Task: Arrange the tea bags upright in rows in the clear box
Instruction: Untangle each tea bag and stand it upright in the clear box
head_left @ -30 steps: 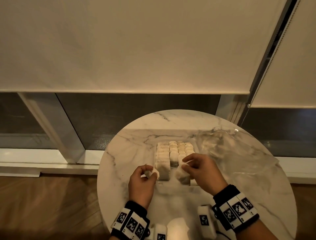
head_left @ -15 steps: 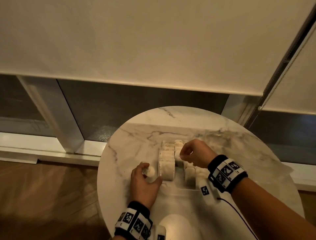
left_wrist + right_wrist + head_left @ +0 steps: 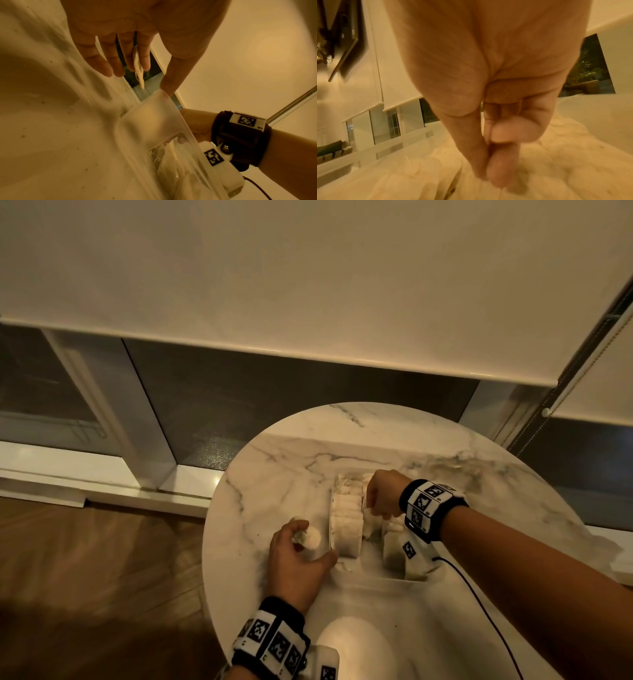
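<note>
A clear box [image 3: 370, 574] stands mid-table with rows of white tea bags [image 3: 346, 518] upright in it. My left hand [image 3: 313, 549] rests just left of the box and pinches one loose tea bag [image 3: 311, 537] between two fingers, clearly so in the left wrist view [image 3: 138, 65]. Its thumb tip touches the box's near-left corner [image 3: 154, 108]. My right hand [image 3: 376, 510] reaches down into the middle row with thumb and fingers pinched [image 3: 488, 174] on a tea bag [image 3: 368, 525]. The bags under the fist are hidden.
The round marble table [image 3: 274, 474] ends close on the left, above a wooden floor [image 3: 102, 577]. A crumpled clear plastic bag [image 3: 479, 474] lies at the table's back right. A black cable [image 3: 479, 594] trails from my right wrist.
My right hand carried its tea bag from the box's near end forward and down into the middle row. My left hand moved left of the box, still holding its bag.
</note>
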### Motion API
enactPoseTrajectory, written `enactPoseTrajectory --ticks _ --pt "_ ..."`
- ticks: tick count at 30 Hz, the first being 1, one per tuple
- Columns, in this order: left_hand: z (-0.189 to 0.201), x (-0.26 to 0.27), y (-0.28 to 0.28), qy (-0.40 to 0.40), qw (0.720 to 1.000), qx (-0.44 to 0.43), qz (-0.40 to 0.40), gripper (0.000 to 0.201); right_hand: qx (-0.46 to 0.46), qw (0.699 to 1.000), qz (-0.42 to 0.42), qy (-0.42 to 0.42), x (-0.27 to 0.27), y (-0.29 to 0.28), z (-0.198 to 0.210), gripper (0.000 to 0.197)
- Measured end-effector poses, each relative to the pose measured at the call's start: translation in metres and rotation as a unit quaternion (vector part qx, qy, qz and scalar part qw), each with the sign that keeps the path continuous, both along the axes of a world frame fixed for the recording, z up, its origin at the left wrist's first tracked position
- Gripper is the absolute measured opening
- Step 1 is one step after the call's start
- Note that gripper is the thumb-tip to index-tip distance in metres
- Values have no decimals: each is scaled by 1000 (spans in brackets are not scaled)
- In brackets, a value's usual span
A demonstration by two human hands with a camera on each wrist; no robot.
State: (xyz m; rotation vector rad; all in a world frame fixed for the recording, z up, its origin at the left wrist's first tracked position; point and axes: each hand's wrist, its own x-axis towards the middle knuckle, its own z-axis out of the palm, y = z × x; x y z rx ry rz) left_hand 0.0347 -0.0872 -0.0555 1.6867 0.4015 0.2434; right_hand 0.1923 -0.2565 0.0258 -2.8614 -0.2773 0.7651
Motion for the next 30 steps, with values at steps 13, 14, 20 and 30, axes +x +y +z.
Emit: enactPoseTrajectory --ticks 13,14,20,30 --pt "-3 1 -2 -12 999 -37 2 56 84 994 -35 -55 -6 -9 7 19" --pt "0 0 -3 -24 999 -45 16 49 90 994 -31 -45 -10 -11 10 21" --pt "31 -4 -6 -101 990 -85 52 19 285 950 -112 -61 -47 -27 31 18" --pt "63 -14 -44 -111 979 -171 -16 38 553 806 -206 -44 -161 -20 17 12"
